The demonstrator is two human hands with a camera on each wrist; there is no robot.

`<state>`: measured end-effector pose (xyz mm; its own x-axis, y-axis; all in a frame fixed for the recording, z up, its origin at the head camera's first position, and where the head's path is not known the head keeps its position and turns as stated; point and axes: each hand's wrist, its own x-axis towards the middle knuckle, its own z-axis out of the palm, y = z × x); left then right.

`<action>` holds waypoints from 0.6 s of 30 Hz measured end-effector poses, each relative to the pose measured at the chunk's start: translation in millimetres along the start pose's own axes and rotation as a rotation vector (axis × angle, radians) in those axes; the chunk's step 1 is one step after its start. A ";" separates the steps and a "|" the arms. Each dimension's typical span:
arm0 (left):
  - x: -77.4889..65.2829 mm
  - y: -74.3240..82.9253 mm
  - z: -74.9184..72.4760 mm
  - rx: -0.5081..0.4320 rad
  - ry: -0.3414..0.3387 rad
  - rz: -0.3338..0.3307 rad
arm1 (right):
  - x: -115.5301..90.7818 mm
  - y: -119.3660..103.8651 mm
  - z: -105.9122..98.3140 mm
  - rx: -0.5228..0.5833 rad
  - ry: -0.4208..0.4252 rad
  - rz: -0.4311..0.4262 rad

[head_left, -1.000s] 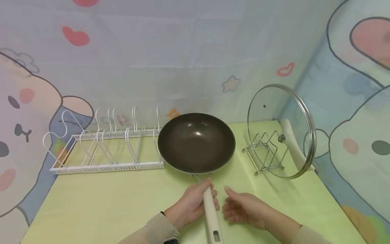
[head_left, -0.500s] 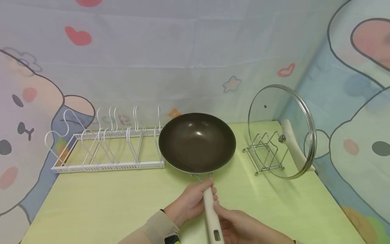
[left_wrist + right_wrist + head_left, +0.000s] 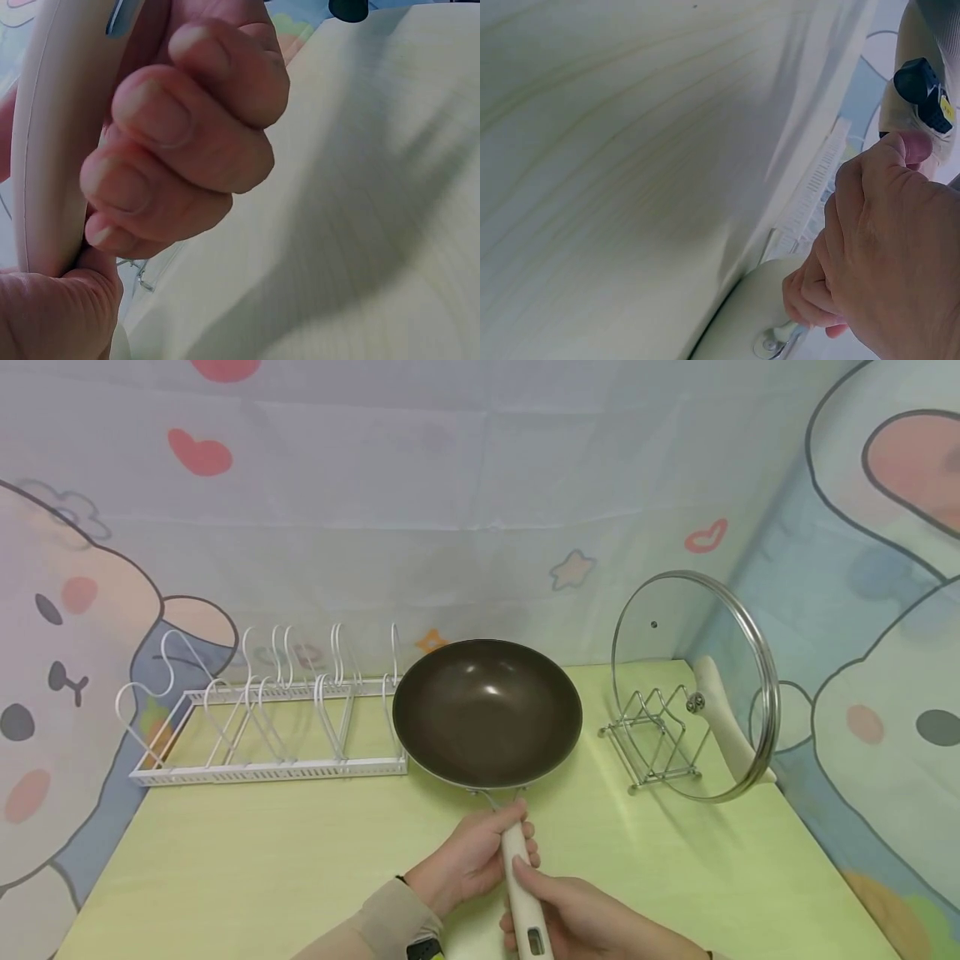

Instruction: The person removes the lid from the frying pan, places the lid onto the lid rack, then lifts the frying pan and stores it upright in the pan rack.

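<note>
A deep frying pan (image 3: 487, 718) with a dark brown inside is in the middle of the head view, its bowl facing up and toward me. Its long cream handle (image 3: 529, 914) points at me. My left hand (image 3: 468, 860) grips the handle close to the pan, thumb along the top. Lower down, my right hand (image 3: 577, 914) holds the same handle near its hanging hole, thumb on top and fingertips showing on the left side. The pan's pale outside (image 3: 742, 315) shows in the right wrist view. Whether its base touches the table cannot be told.
At the left back stands a white wire rack (image 3: 270, 770) with several upright loops. On the right, a small metal wire rack (image 3: 652, 772) holds a glass lid (image 3: 768, 693) on edge, with a steel rim and a cream grip. Printed cloth hangs behind the green table (image 3: 300, 860).
My right hand, apart from the handle a second ago, has moved left and down and now grips it. My left hand and the pan have barely moved.
</note>
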<state>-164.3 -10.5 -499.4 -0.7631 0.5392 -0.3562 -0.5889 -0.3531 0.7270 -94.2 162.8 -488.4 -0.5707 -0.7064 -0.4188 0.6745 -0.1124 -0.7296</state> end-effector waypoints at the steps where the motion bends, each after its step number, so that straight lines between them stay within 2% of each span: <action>1: 0.0 -0.2 -0.3 0.003 -0.002 -0.002 | 0.3 -0.1 0.3 0.004 -0.001 0.002; 8: -0.8 -0.9 -0.7 0.003 -0.004 0.000 | 0.8 -1.0 2.5 0.023 -0.021 0.012; 18: -1.6 -1.1 -1.2 -0.005 -0.008 -0.004 | 3.8 -0.5 7.1 0.012 0.014 -0.008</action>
<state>-162.7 -11.9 -500.3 -0.7587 0.5467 -0.3542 -0.5931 -0.3549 0.7227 -93.4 155.3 -485.8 -0.5823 -0.6959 -0.4203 0.6756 -0.1266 -0.7264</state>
